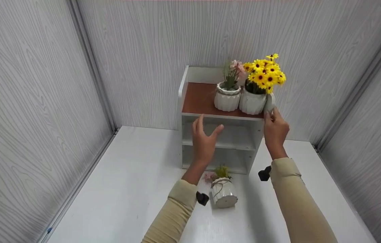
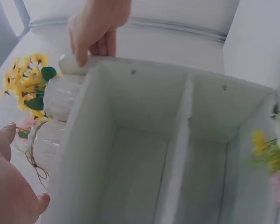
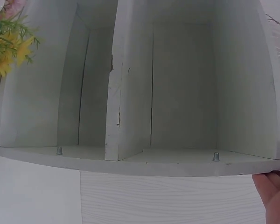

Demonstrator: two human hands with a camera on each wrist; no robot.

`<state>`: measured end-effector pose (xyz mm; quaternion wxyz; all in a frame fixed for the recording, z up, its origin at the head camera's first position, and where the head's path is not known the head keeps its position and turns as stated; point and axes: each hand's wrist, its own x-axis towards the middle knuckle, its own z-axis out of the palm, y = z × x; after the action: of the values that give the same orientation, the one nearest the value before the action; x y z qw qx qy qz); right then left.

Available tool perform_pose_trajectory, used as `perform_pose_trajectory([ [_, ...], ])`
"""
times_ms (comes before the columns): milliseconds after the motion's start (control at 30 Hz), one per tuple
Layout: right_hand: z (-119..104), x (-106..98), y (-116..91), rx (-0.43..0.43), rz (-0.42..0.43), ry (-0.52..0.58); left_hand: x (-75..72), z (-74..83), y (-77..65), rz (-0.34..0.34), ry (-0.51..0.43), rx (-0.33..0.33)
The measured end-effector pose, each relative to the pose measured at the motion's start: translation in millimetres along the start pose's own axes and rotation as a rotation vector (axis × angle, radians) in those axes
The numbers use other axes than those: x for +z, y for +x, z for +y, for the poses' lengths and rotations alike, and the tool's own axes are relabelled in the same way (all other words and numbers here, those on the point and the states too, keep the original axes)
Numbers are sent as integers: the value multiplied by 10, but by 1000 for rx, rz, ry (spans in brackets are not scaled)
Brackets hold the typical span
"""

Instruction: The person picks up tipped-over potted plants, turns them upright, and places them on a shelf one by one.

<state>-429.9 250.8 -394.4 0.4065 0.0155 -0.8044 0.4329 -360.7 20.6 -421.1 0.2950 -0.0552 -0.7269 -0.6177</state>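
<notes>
A small white shelf unit (image 1: 220, 116) with a brown top board stands against the back wall. My right hand (image 1: 276, 130) grips the upper front edge of its right side panel (image 1: 270, 103), thumb and fingers on either side in the left wrist view. On the top board sit a white pot with pink flowers (image 1: 227, 98) and a white pot with yellow flowers (image 1: 252, 102), side by side towards the right. My left hand (image 1: 204, 141) hovers before the shelf's front, fingers and thumb spread, holding nothing. Below, another white flower pot (image 1: 224, 194) lies tipped on the table.
Two lower compartments (image 2: 135, 154) of the shelf face me. The white table (image 1: 136, 189) spreads out on both sides. Grey wood-grain panels (image 1: 136, 60) enclose the back and both sides. Black wrist devices (image 1: 202, 198) are worn at both sleeves.
</notes>
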Motion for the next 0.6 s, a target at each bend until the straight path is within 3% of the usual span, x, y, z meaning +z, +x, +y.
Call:
perform_pose_trajectory([
  [300,-42,58,35,-44,25,-60,-192,-350,-720,-77,45,-110],
  [600,-65,43,27,-51,26,-58,-160,-667,-1366,-157,-23,-210],
])
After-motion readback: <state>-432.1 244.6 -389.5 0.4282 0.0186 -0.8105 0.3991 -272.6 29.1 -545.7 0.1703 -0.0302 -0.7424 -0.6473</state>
